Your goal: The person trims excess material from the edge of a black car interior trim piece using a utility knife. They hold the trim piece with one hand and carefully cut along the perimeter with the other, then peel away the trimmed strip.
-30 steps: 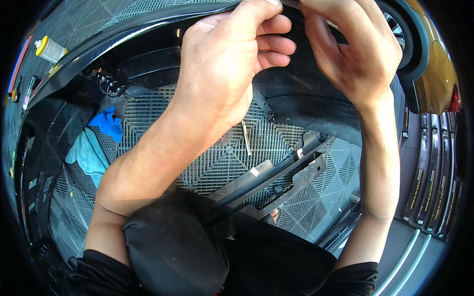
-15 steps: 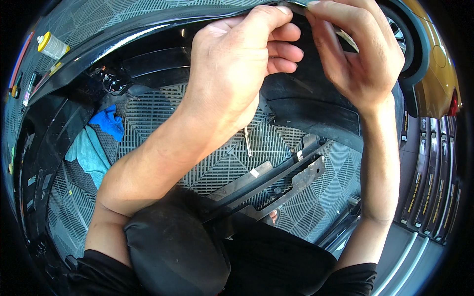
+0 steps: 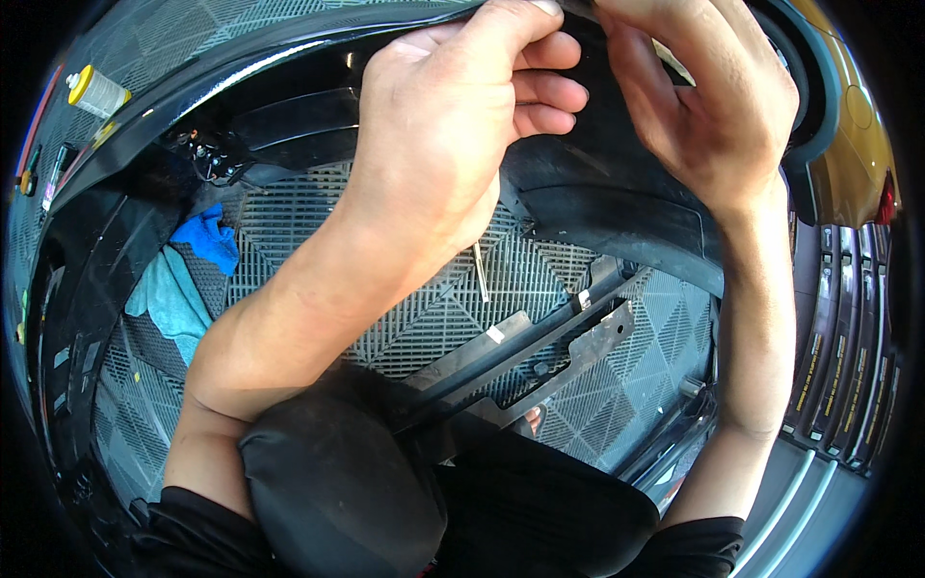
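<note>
Both hands are working at the top edge of a black bumper [image 3: 318, 116] arching over the grid floor [image 3: 540, 289]. The left hand [image 3: 453, 125] is pinching its rim; the right hand [image 3: 713, 106] is gripping it just beside. A thin metal tool [image 3: 480, 272] is lying below.

Over the last second the left hand [image 3: 453, 125] has shifted a little toward 12 o'clock, its fingertips now right at the top rim of the view on the black panel edge [image 3: 289, 48]. The right hand [image 3: 713, 106] has risen the same way and closed in toward 9 o'clock, so its fingers now sit just beside the left hand's grip.
</note>
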{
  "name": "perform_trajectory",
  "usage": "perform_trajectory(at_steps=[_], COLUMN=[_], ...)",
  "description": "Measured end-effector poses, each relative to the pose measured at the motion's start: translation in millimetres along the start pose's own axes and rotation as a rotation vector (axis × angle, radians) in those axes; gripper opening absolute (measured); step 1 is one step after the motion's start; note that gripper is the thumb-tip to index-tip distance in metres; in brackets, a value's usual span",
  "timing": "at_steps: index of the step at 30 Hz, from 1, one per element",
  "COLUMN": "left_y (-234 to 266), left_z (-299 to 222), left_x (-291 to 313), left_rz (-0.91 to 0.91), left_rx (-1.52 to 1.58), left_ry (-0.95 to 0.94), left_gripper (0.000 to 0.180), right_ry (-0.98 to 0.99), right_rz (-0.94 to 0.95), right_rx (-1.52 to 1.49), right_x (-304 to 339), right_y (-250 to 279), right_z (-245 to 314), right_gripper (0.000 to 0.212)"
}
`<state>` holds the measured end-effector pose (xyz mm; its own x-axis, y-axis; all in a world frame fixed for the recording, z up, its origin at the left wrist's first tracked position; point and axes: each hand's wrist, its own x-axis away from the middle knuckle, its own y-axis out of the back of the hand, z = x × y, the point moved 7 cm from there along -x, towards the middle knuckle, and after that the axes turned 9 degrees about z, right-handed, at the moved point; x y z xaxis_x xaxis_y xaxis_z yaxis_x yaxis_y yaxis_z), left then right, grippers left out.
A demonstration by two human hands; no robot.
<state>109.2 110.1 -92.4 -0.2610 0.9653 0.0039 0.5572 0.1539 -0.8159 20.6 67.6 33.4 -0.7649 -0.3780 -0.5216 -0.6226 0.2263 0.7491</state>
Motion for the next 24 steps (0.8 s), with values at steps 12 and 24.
perform_trajectory(at_steps=[12, 24], left_y=[-2, -3], left_z=[-1, 0], left_x=[1, 3], left_rz=[0.017, 0.025], left_rx=[0.012, 0.010], left_ry=[-0.022, -0.051], left_gripper=[0.022, 0.023], right_ry=[-0.079, -0.057], right_rz=[0.022, 0.001], right_rx=[-0.113, -0.109], right_x=[3, -3], right_y=[13, 9], right_z=[-4, 0], right_gripper=[0.026, 0.027])
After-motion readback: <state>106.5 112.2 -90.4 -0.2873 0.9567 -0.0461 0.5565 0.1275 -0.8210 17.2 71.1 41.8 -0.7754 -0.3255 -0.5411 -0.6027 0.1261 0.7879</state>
